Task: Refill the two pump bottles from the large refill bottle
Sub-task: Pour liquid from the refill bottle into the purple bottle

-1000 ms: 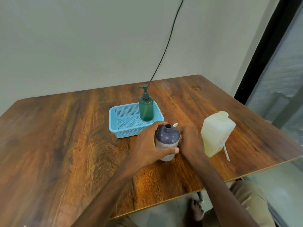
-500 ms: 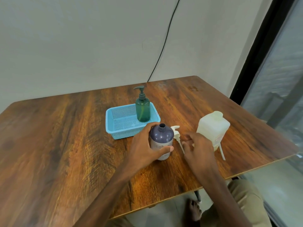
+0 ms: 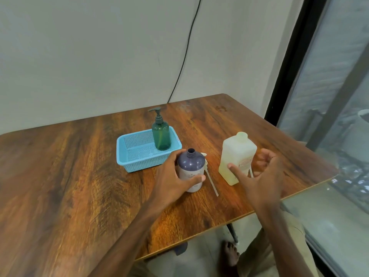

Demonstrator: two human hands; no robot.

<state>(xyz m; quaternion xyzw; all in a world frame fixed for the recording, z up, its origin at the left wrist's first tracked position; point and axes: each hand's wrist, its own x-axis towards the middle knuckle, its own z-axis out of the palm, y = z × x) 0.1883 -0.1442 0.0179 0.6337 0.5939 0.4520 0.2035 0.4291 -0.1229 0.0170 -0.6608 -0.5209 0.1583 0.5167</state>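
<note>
Here, the purple bottle (image 3: 190, 166) stands upright on the table (image 3: 60, 176), its neck open with no pump on it. The left hand (image 3: 171, 176) has its grip curled round that bottle, thumb across the front and fingers round the far side. Just right of the purple bottle lies a white pump (image 3: 211, 182), its head by the bottle's shoulder and its thin tube pointing toward the table's near edge. Further right of the purple bottle stands the large refill bottle (image 3: 237, 154), pale and upright. The right hand (image 3: 263, 176) is spread beside it, its grip wide open and holding nothing. The thumb tip shows against the refill bottle's front face, though I cannot tell whether it touches, and the fingers are loosely bent off its right side. Behind and left of the purple bottle sits a blue basket (image 3: 143, 164), with a green pump bottle (image 3: 161, 136) upright in its right end.
</note>
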